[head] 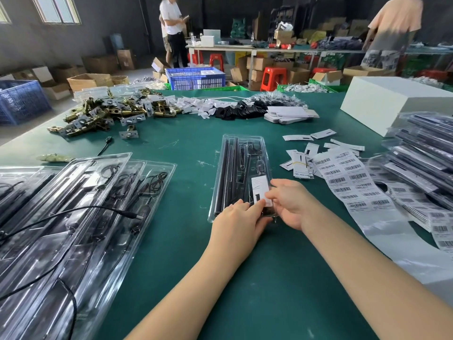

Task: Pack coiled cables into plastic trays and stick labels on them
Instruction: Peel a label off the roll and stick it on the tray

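A clear plastic tray point(241, 153) lies lengthwise on the green table, holding black rods and a coiled black cable. A white card point(260, 188) with black print sits in its near right pocket. My left hand point(239, 220) rests on the tray's near end, its fingers touching the card's lower edge. My right hand point(290, 202) pinches the card's right side between thumb and fingers. A strip of barcode labels point(350, 182) lies to the right.
Filled trays with loose black cables point(73, 217) are stacked at the left. Packed trays point(426, 158) pile up at the right beside a white box point(392, 106). Brass latches point(107, 114) and white cards point(301, 165) lie further back. Two people stand beyond the table.
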The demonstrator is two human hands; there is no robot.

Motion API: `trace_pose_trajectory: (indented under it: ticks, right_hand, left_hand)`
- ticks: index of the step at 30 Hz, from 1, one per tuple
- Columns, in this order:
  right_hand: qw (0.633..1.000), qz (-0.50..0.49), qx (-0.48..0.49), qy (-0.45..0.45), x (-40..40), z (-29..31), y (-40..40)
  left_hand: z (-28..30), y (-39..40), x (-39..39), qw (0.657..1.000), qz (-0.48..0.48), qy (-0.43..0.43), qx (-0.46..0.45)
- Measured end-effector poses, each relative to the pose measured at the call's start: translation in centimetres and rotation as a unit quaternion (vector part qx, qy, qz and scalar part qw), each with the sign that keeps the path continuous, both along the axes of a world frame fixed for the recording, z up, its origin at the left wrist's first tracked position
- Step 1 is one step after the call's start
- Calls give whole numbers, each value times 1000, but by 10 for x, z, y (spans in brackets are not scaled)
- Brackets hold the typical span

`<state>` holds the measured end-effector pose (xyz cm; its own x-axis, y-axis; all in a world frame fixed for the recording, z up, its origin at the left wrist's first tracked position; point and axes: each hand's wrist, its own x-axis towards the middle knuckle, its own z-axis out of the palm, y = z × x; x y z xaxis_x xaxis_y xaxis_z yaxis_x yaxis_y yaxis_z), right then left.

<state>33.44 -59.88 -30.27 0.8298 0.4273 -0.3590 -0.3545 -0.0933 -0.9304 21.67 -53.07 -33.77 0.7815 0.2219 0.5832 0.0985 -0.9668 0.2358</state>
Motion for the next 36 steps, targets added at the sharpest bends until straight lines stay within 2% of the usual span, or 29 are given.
trace_pose_trajectory:
  ticks: [3,5,6,8,9,10,13,16,19,24,28,31,33,36]
  right_hand:
    - [998,49,-32,-24,4,4,-9]
    - [986,68,-102,-111,7,7,-18]
    - [967,61,-158,-192,9,7,-23]
    - [892,28,-269,-363,15,4,-31]
    - [861,19,-304,-408,16,1,-33]
    - [849,27,-324,-416,15,-2,-34]
    - [892,64,-288,-342,11,-14,-33]
    - [899,39,-259,-351,12,-24,-32]
    - [925,25,-211,-316,12,-28,-34]
    - [929,85,-198,-302,16,-29,-35]
    - [949,117,-197,-216,21,-19,-35]
    - [944,100,-223,-222,21,-17,-31]
    - [941,83,-235,-231,14,-20,-24]
    - [903,80,-317,-280,8,-18,-15]
  left_hand:
    - [0,0,0,1000,-11,-1,-17]
    - [-2,0,0,999,-22,3,-40]
    - [-3,1,1,998,-27,6,-48]
    - [-4,1,1,998,-34,16,-56]
    - [-5,2,1,998,-35,18,-57]
    - [-5,2,1,998,-33,16,-53]
    - [-3,1,-1,1000,-15,25,2]
    - [-2,1,0,1000,1,13,26]
    - [-2,1,0,1000,2,20,15]
    - [-1,1,0,999,-2,31,13]
    - [2,1,-5,998,-1,62,-16]
    - [0,6,-6,993,-7,118,-18]
    - [2,7,-6,991,-21,129,11]
    - [1,4,-5,989,-14,118,85]
